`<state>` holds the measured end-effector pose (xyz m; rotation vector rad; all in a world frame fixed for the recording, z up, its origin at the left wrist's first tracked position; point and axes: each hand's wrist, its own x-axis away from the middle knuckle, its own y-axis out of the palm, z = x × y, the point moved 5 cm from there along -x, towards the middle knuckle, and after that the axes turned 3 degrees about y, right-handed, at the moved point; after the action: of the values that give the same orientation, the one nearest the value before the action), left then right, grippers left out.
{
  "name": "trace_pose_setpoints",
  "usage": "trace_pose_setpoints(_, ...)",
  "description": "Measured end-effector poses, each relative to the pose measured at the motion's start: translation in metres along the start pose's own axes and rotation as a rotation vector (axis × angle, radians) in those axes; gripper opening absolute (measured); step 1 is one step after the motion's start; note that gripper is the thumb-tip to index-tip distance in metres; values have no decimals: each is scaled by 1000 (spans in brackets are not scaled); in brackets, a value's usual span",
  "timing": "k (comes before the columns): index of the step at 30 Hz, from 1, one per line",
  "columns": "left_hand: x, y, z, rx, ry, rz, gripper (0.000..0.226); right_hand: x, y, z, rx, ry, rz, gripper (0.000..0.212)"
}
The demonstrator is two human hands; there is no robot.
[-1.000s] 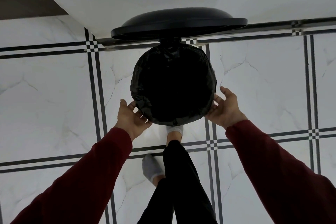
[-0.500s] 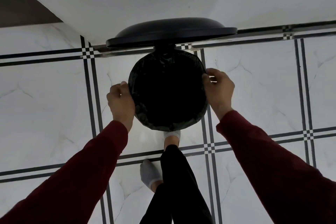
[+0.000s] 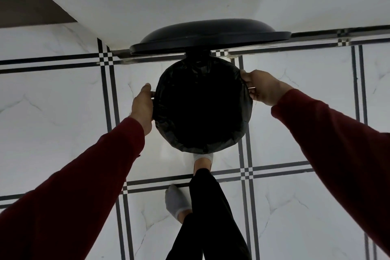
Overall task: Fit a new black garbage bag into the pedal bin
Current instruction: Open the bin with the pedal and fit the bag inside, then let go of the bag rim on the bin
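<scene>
The black garbage bag (image 3: 202, 110) lines the pedal bin (image 3: 245, 129), lid (image 3: 209, 35) raised. My left hand (image 3: 142, 107) and right hand (image 3: 262, 87) each pinch the bag's folded edge at opposite rim sides.

Left hand (image 3: 142, 107): one second ago palm-up under the near-left edge of the bag-covered rim, fingers spread; half a second ago raised to the left side, fingers curled over the edge; now on the left side of the black garbage bag (image 3: 202, 110), thumb up top, grip on the folded-over plastic.

Right hand (image 3: 262, 87): one second ago open, palm-up at the near-right edge; half a second ago knuckles-up on the right side; now further toward the back-right of the rim, grip pinching the bag's edge.

Black garbage bag: overhang looser and more crumpled at the near side earlier; now drawn smoother round the pedal bin (image 3: 242, 133) rim.
</scene>
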<state>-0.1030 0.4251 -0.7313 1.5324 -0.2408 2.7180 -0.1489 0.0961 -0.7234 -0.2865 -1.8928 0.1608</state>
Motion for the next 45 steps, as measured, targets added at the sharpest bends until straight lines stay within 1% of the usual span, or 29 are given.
trace_pose_setpoints(5,-2,3,3,5,-13,-44,44,-4,5,1,-35,61,-51,23)
trace_pose_setpoints(7,-1,5,5,8,-21,-54,43,-5,6,3,-46,63,-28,22)
trace_pose_setpoints(10,-4,3,7,8,-16,-32,41,-8,8,3,-123,-6,30,24)
trace_pose_setpoints(12,-5,2,7,9,-18,-33,38,-7,10,4,-201,-46,43,27)
trace_pose_setpoints(14,-6,2,7,-8,-6,-24,39,-8,10,7,-215,-53,46,30)
trace_pose_setpoints(18,-6,2,10,-8,7,-20,40,-8,17,7,-231,-37,-19,45)
trace_pose_setpoints(21,-6,3,11,5,-10,-36,43,-9,15,6,-245,-69,27,52)
trace_pose_setpoints(23,-6,5,11,-4,-20,-30,42,-10,12,6,-224,-76,59,63)
trace_pose_setpoints(25,-2,5,13,-29,-24,2,41,-12,12,6,-178,-58,50,73)
trace_pose_setpoints(27,-1,5,17,-87,2,34,38,-16,11,7,-123,-50,64,77)
trace_pose_setpoints(28,-1,3,20,-136,24,42,34,-18,10,5,-80,-58,80,83)
trace_pose_setpoints(30,0,4,24,-235,62,24,27,-19,6,1,49,-62,133,102)
trace_pose_setpoints(31,0,4,23,-262,54,19,27,-11,6,-3,99,-62,162,105)
trace_pose_setpoints(32,0,5,22,-270,45,14,29,-3,6,-7,146,-74,197,99)
trace_pose_setpoints(33,0,5,22,-267,42,18,30,6,7,-12,204,-97,229,88)
trace_pose_setpoints(34,0,6,23,-288,56,30,30,13,8,-15,252,-121,257,79)
trace_pose_setpoints(35,3,6,25,-317,75,57,32,18,8,-15,275,-148,281,74)
trace_pose_setpoints(36,5,6,27,-351,107,97,38,21,6,-14,269,-174,308,71)
trace_pose_setpoints(38,15,3,33,-414,206,187,57,32,2,-12,183,-220,369,61)
trace_pose_setpoints(39,23,4,36,-426,261,200,60,37,1,-11,130,-238,398,55)
trace_pose_setpoints(40,29,4,37,-417,305,181,56,45,-1,-10,79,-259,416,48)
trace_pose_setpoints(43,55,9,45,-426,424,116,31,77,-1,-10,-16,-314,429,27)
trace_pose_setpoints(45,79,10,54,-437,511,141,25,110,-4,-15,-105,-403,482,18)
